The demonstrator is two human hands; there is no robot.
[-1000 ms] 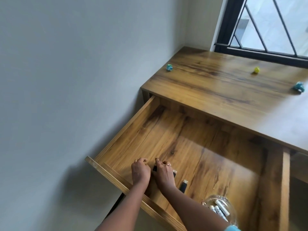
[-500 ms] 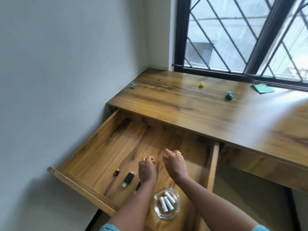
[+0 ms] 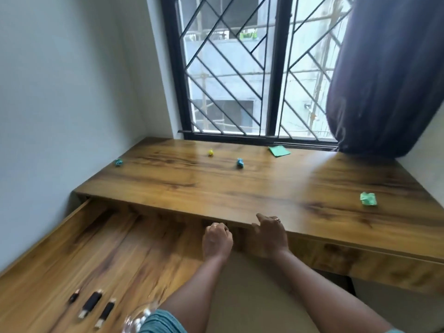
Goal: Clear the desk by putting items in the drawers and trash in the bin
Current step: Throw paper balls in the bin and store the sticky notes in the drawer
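No text or label can be read anywhere.

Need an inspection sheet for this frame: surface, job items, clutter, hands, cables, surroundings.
Surface: wooden desk top; drawer open at its left.
Job's things: three black sticks and a glass bowl, cut off by the frame, in the drawer. On the desk: teal paper ball, yellow paper ball, blue paper ball, flat green paper, crumpled green paper.
Clutter: nothing seen.
Hands: left hand has curled fingers, contents hidden; right hand relaxed at the desk's front edge, empty.
Cables: nothing seen.
Surroundings: barred window, dark curtain.
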